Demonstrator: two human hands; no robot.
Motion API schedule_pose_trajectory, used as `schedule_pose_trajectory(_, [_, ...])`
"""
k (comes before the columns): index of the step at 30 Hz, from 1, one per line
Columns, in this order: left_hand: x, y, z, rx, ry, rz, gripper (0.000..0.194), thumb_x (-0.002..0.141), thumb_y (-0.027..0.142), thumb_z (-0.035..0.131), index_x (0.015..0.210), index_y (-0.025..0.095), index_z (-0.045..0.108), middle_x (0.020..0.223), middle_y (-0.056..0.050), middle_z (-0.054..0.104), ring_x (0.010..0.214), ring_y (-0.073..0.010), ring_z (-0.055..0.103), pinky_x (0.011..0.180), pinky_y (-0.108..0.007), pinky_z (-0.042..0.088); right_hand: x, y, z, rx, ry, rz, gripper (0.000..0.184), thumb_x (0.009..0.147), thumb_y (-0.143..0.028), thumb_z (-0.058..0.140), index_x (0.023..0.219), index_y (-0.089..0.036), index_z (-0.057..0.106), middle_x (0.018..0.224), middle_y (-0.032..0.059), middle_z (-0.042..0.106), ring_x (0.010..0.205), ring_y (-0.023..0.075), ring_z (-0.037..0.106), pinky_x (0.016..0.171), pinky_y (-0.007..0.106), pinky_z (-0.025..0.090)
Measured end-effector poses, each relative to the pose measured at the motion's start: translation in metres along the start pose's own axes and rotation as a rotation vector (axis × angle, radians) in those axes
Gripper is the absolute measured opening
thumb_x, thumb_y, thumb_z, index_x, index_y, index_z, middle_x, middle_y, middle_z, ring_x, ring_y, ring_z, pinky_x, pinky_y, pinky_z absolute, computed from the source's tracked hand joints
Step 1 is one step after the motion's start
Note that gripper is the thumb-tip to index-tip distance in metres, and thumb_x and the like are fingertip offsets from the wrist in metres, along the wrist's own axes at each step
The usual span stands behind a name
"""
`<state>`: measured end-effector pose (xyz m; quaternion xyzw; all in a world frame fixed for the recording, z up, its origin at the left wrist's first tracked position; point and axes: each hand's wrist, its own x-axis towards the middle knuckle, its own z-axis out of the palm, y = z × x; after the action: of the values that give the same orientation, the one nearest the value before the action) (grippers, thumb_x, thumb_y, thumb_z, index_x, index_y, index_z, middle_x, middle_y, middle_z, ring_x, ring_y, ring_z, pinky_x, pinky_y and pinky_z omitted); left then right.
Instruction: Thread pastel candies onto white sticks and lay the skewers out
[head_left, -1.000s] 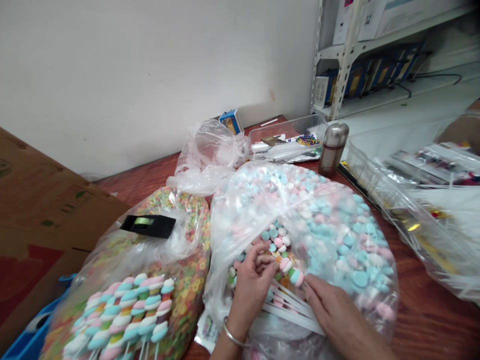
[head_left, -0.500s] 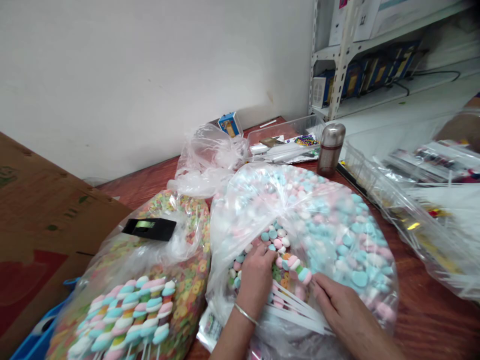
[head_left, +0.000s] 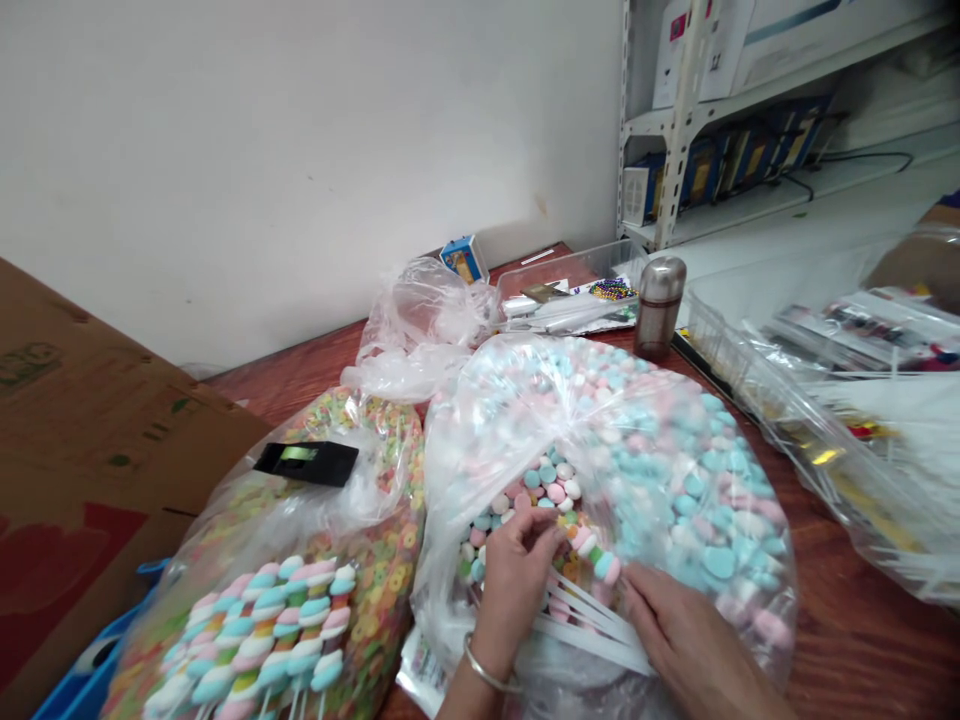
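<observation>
My right hand (head_left: 675,620) is closed around the stick end of a candy skewer (head_left: 596,553), threaded with pink, white and blue marshmallows and coloured gummy pieces. Thumb and fingertips of my left hand (head_left: 523,565) are pinched together at the skewer's far tip; what they hold is too small to make out. Both hands are over the opening of a big clear bag of marshmallows (head_left: 697,480). Loose pink, white and blue marshmallows (head_left: 551,478) show in the opening. Several white sticks (head_left: 592,610) lie across the bag below the skewer.
Left lies a bag of gummy rings (head_left: 382,570) with finished-looking candy skewers (head_left: 262,625) and a black holder (head_left: 307,462) on top. A cardboard box (head_left: 97,450) borders it. Behind stand a metal flask (head_left: 660,305) and a clear tray (head_left: 570,300); a plastic bin (head_left: 780,430) is right.
My left hand has come up from the loose marshmallows to the skewer's tip, its fingers now pinched there. My right hand keeps the skewer almost in place. The view has shifted slightly.
</observation>
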<state>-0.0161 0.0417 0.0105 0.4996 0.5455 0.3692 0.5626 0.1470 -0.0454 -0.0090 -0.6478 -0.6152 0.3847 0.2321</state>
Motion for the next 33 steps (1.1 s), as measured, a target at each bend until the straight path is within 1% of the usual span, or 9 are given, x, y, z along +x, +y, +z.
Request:
schedule_pose_trajectory(3, [-0.008, 0.000, -0.001, -0.142, -0.013, -0.033, 0.037, 0.076, 0.031, 0.073, 0.111, 0.020, 0.070, 0.091, -0.005, 0.074, 0.081, -0.0188, 0.066, 0.076, -0.030, 0.053, -0.004, 0.001, 0.006, -0.033, 0.052, -0.110, 0.034, 0.097, -0.029, 0.028, 0.090, -0.022, 0.061, 0.088, 0.0070, 0.066, 0.084, 0.0197, 0.063, 0.074, 0.028, 0.047])
schedule_pose_trajectory(6, [-0.018, -0.001, -0.003, -0.364, -0.064, -0.168, 0.033, 0.081, 0.037, 0.069, 0.105, 0.015, 0.072, 0.094, -0.009, 0.073, 0.083, -0.0187, 0.066, 0.076, -0.029, 0.052, -0.008, 0.001, 0.016, -0.010, 0.062, -0.229, 0.032, 0.095, -0.024, 0.031, 0.111, -0.023, 0.059, 0.102, 0.0093, 0.066, 0.098, 0.0200, 0.062, 0.083, 0.029, 0.048])
schedule_pose_trajectory(11, [-0.038, -0.004, 0.004, -0.692, -0.070, -0.294, 0.026, 0.080, 0.031, 0.072, 0.097, 0.012, 0.072, 0.095, -0.010, 0.070, 0.094, -0.0223, 0.066, 0.082, -0.030, 0.051, -0.011, 0.003, 0.040, 0.127, 0.041, -0.180, 0.032, 0.097, -0.029, 0.027, 0.096, -0.023, 0.059, 0.088, 0.0062, 0.068, 0.079, 0.0177, 0.065, 0.069, 0.025, 0.049])
schedule_pose_trajectory(15, [-0.049, -0.006, 0.010, -0.740, 0.015, -0.348, 0.026, 0.076, 0.028, 0.076, 0.098, 0.013, 0.072, 0.103, -0.012, 0.070, 0.103, -0.0258, 0.065, 0.090, -0.034, 0.051, -0.007, -0.004, 0.048, 0.197, 0.052, -0.167, 0.038, 0.098, -0.035, 0.022, 0.091, -0.022, 0.057, 0.086, 0.0073, 0.068, 0.078, 0.0190, 0.063, 0.069, 0.026, 0.047])
schedule_pose_trajectory(20, [-0.041, -0.006, 0.011, -0.682, 0.018, -0.304, 0.031, 0.076, 0.034, 0.075, 0.101, 0.014, 0.072, 0.105, -0.013, 0.071, 0.101, -0.0258, 0.066, 0.092, -0.036, 0.051, 0.008, -0.021, 0.035, 0.231, 0.005, -0.187, 0.036, 0.097, -0.034, 0.025, 0.085, -0.021, 0.057, 0.084, 0.0055, 0.066, 0.077, 0.0185, 0.061, 0.068, 0.026, 0.044])
schedule_pose_trajectory(24, [-0.015, -0.003, -0.001, -0.431, 0.025, -0.170, 0.037, 0.083, 0.044, 0.063, 0.109, 0.018, 0.070, 0.102, -0.012, 0.072, 0.090, -0.0235, 0.069, 0.087, -0.038, 0.052, 0.029, -0.022, 0.012, 0.204, 0.093, -0.094, 0.025, 0.092, -0.030, 0.037, 0.090, -0.022, 0.061, 0.081, 0.0022, 0.066, 0.074, 0.0180, 0.061, 0.067, 0.025, 0.043])
schedule_pose_trajectory(29, [0.022, 0.005, -0.011, 0.419, 0.004, 0.323, 0.021, 0.085, 0.018, 0.054, 0.095, 0.022, 0.072, 0.097, -0.005, 0.071, 0.092, -0.0208, 0.063, 0.088, -0.035, 0.046, 0.054, -0.016, -0.006, 0.129, 0.186, 0.057, 0.024, 0.085, -0.027, 0.042, 0.093, -0.021, 0.064, 0.069, -0.0015, 0.064, 0.062, 0.0168, 0.058, 0.058, 0.024, 0.039])
schedule_pose_trajectory(31, [0.032, 0.003, -0.007, 0.639, -0.029, 0.426, 0.020, 0.084, 0.012, 0.053, 0.090, 0.022, 0.069, 0.090, -0.004, 0.069, 0.089, -0.0204, 0.061, 0.083, -0.033, 0.045, 0.061, -0.016, -0.006, 0.108, 0.180, 0.057, 0.026, 0.086, -0.027, 0.041, 0.094, -0.022, 0.065, 0.071, -0.0003, 0.066, 0.064, 0.0173, 0.059, 0.059, 0.024, 0.037])
schedule_pose_trajectory(33, [0.038, -0.001, 0.001, 0.767, -0.041, 0.445, 0.014, 0.082, 0.011, 0.054, 0.084, 0.020, 0.065, 0.085, -0.005, 0.065, 0.085, -0.0212, 0.059, 0.078, -0.033, 0.043, 0.064, -0.016, -0.001, 0.075, 0.167, 0.058, 0.024, 0.086, -0.027, 0.043, 0.090, -0.021, 0.066, 0.073, 0.0021, 0.068, 0.067, 0.0190, 0.060, 0.059, 0.025, 0.035])
